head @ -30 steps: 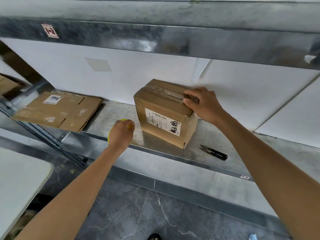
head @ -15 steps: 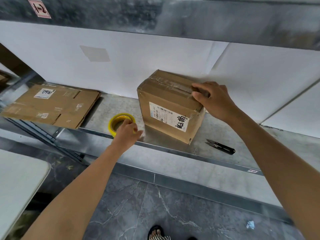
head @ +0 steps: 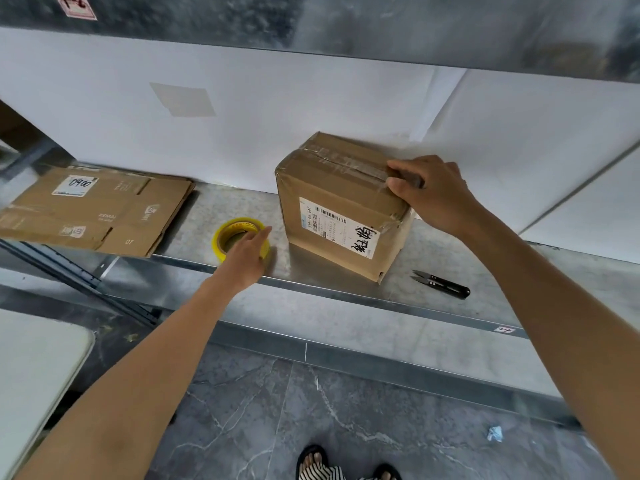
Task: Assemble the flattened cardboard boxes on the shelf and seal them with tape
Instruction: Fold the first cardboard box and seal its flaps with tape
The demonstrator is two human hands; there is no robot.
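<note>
Now, left hand (head: 247, 253) flat over tape (head: 238, 223), right hand (head: 433, 195) gripping box (head: 329, 188).

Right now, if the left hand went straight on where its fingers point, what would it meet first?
Left hand is over the yellow tape roll, contact unclear. Beyond the roll, its fingers aim at the lower left edge of the cardboard box, probably the first thing met; depth is uncertain.

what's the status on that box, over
Left hand open, fingers on the yellow tape roll. Right hand grips the taped box at its top edge. Flattened cardboard waits left; snips lie right, apart from both hands.
</note>
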